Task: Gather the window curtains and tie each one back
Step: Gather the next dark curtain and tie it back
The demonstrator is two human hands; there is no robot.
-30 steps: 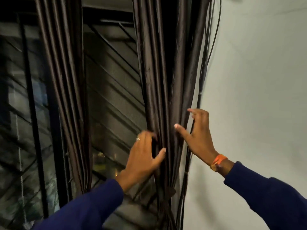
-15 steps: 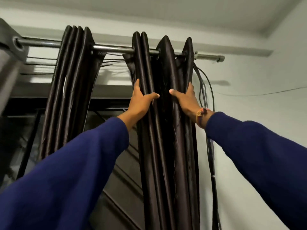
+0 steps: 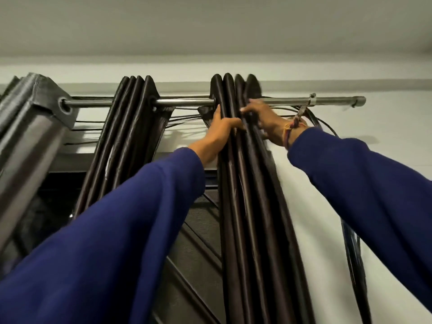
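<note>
Far out to the left of both hands, a grey curtain panel (image 3: pixel 35 118) hangs folded at the end of the metal rod (image 3: pixel 182 102), and nearer in, a dark brown bunch of pleats (image 3: pixel 131 127) hangs loose from the same rod with nothing round it. Just right of that gap, the left hand (image 3: pixel 219 134) reaches up in a blue sleeve (image 3: pixel 131 220) and grasps the left edge of the right-hand curtain (image 3: pixel 247 183), thumb hooked across the front folds and fingers gone behind them. The right hand (image 3: pixel 264 120), blurred, lies against the same bunch from the other side just under the rod, with its fingers curled onto the outer pleats; it appears to be pinching them, though the blur leaves that uncertain. This curtain sits squeezed between the two hands, its pleats stacked tight at the top and falling straight below. By the look of it the gathering of this panel is nearly done, while no tie-back shows on any curtain, so the tying seems to be left for all of them. Beyond the right hand, a bracket (image 3: pixel 312 100) clamps the rod near its capped end, and a bundle of dark cables (image 3: pixel 353 242) droops down the pale wall (image 3: pixel 385 113). Above runs a plain ceiling (image 3: pixel 210 24); behind the curtains, a dark window grille (image 3: pixel 198 242) shows.
</note>
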